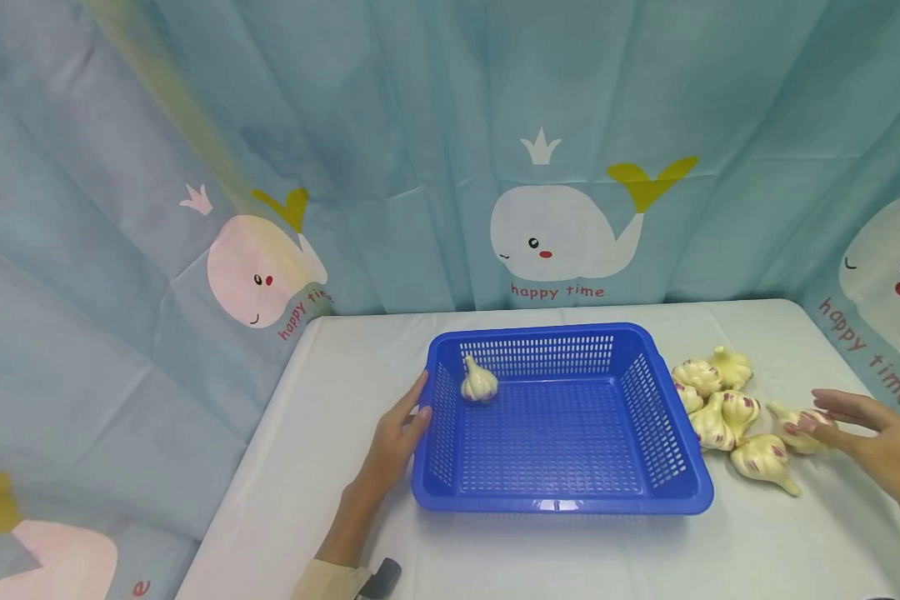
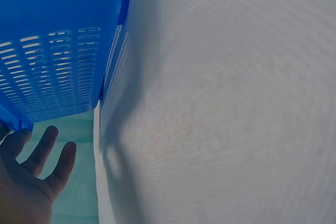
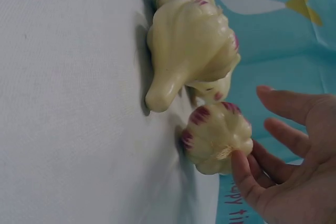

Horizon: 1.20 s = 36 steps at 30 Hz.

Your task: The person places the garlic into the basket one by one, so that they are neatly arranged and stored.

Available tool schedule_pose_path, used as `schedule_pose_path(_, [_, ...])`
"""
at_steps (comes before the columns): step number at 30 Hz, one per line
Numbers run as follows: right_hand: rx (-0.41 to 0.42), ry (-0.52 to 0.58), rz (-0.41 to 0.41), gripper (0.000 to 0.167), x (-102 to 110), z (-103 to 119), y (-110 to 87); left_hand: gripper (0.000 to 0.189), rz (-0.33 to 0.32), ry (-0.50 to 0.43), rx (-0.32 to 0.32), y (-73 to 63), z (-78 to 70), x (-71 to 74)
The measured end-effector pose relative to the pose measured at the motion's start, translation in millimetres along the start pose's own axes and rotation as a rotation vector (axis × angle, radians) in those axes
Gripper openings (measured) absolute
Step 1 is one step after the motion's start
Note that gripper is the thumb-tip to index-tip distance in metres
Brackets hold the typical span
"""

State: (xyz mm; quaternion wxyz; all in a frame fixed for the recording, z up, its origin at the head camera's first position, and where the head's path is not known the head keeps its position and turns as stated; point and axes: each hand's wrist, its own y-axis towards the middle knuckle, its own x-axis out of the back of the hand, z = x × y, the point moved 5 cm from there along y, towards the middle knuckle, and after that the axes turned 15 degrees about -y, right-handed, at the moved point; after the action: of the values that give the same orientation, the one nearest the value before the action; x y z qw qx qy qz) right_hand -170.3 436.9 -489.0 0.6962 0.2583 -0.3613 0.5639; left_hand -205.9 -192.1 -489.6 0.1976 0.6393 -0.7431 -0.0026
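A blue plastic basket (image 1: 547, 504) sits on the white table with one garlic bulb (image 1: 479, 381) in its far left corner. At the basket's left rim is my left hand (image 1: 392, 442), thumb and forefinger tips against the edge. The left wrist view shows that hand's other fingers (image 2: 64, 163) extended and spread. On the right, my right hand (image 1: 881, 442) is at the outermost garlic bulb (image 1: 793, 427), its thumb overlapping the bulb. In the right wrist view, this bulb's root end (image 3: 218, 137) faces the hand, whose upper fingers (image 3: 286, 106) stand away from it.
Several more garlic bulbs (image 1: 720, 417) lie clustered against the basket's right side, one (image 1: 765, 462) pointing its stem toward the front. A blue curtain (image 1: 420, 167) printed with whales hangs behind and beside the table (image 1: 330, 400).
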Motion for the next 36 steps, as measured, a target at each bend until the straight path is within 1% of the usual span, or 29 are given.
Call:
schedule_pose_path(3, [0.009, -0.001, 0.009, 0.07, 0, -4, 0.5, 0.058, -0.002, 0.002, -0.001, 0.0, 0.2, 0.1])
schedule_pose_path(5, [-0.006, -0.021, 0.023, 0.07, 0, -6, 1.4, 0.058, -0.002, 0.003, -0.005, -0.1, 0.2, 0.1])
schedule_pose_path(10, [-0.057, -0.067, 0.058, 0.082, -4, -6, 4.8, 0.058, 0.001, -0.003, -0.022, 0.1, -0.5, -0.3])
schedule_pose_path(13, [-0.049, -0.102, 0.057, 0.089, -6, -6, 7.1, 0.058, 0.004, -0.005, -0.021, 0.2, -1.2, -0.6])
schedule_pose_path(18, [-0.031, -0.153, 0.066, 0.089, -12, -9, 11.8, 0.058, 0.003, -0.003, -0.014, 0.1, -1.7, -0.7])
schedule_pose_path(24, [-0.126, -0.198, 0.111, 0.094, -21, -16, 14.2, 0.057, 0.005, 0.0, -0.02, 0.2, -1.5, -0.9])
schedule_pose_path(26, [-0.139, -0.203, 0.114, 0.095, -23, -18, 14.7, 0.057, 0.005, -0.001, -0.023, 0.1, -1.3, -0.9])
schedule_pose_path(28, [-0.133, -0.203, 0.123, 0.096, -24, -18, 15.5, 0.057, 0.001, -0.001, -0.022, -0.2, -0.3, -0.5])
schedule_pose_path(33, [-0.146, -0.207, 0.171, 0.097, -26, -16, 16.3, 0.057, -0.003, 0.003, -0.017, -1.0, -0.1, -0.5])
schedule_pose_path(36, [-0.154, -0.213, 0.173, 0.096, -26, -15, 15.7, 0.057, -0.003, 0.004, -0.017, -1.0, -0.7, -1.1])
